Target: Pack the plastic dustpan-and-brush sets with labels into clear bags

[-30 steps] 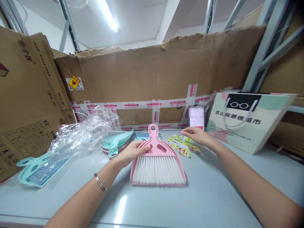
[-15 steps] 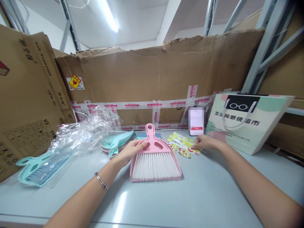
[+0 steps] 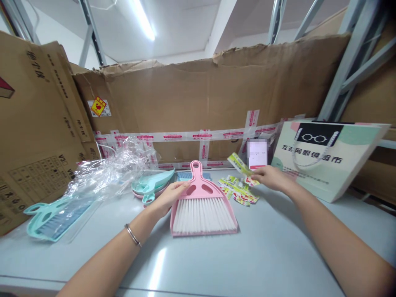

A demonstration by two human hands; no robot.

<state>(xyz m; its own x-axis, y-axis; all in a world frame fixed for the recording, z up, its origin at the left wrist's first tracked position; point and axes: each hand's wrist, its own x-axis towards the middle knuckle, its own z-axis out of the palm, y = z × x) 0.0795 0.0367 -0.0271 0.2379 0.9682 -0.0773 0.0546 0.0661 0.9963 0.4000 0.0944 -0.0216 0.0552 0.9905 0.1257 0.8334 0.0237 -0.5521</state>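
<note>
Grey bench (image 3: 216, 264) walled by taped cardboard (image 3: 201, 99) under a ceiling strip light (image 3: 142, 20); left hand (image 3: 168, 198) grips pink dustpan (image 3: 200, 194), right hand (image 3: 268, 177) pinches a sticker sheet (image 3: 240, 165).

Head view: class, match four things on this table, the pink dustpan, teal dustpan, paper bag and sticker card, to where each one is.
Things: 1 pink dustpan; 2 teal dustpan; 3 paper bag; 4 sticker card.
Places: a propped up at the right; b pinched in the right hand, off the table; c gripped by the left hand, centre; d far left.
Pairs: 1-c; 2-d; 3-a; 4-b.
</note>
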